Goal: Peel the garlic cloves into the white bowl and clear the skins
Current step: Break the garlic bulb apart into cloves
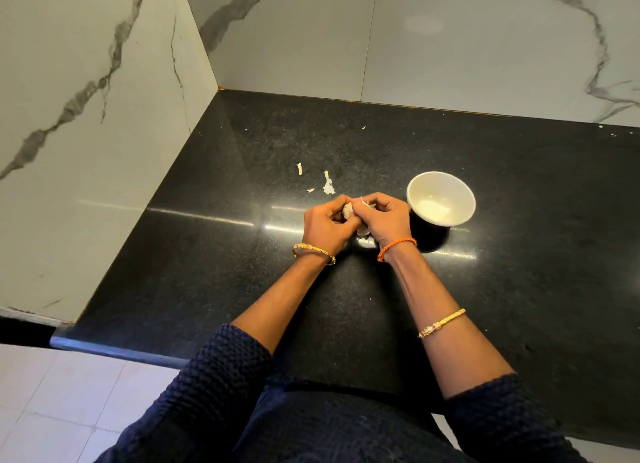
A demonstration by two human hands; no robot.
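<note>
You are standing at a polished black stone counter set into a corner of white marble-veined wall tiles, with pale floor showing at the near left.

The garlic sits between your two hands near the middle of the counter, only a pale sliver of it showing past your fingers. Judging by its look, it will handle as a light, firm little thing with dry, papery skin that tears in strips and clings; the bared flesh is likely to be slick, so take it by the body with one hand and pick at the loose skin edge at the tip with the other.

Your left hand has its fingers curled round the garlic, holding it. Your right hand is curled too, its fingertips pinching at a wisp of peel that stands up just beside the garlic. Something pale lies under the hands on the counter; whether it is skin or a clove, you cannot tell.

The white bowl stands upright just to the right of your right hand, apparently with no cloves in it. A few skin scraps lie just beyond your hands, to the far left of them, not yet cleared.
</note>
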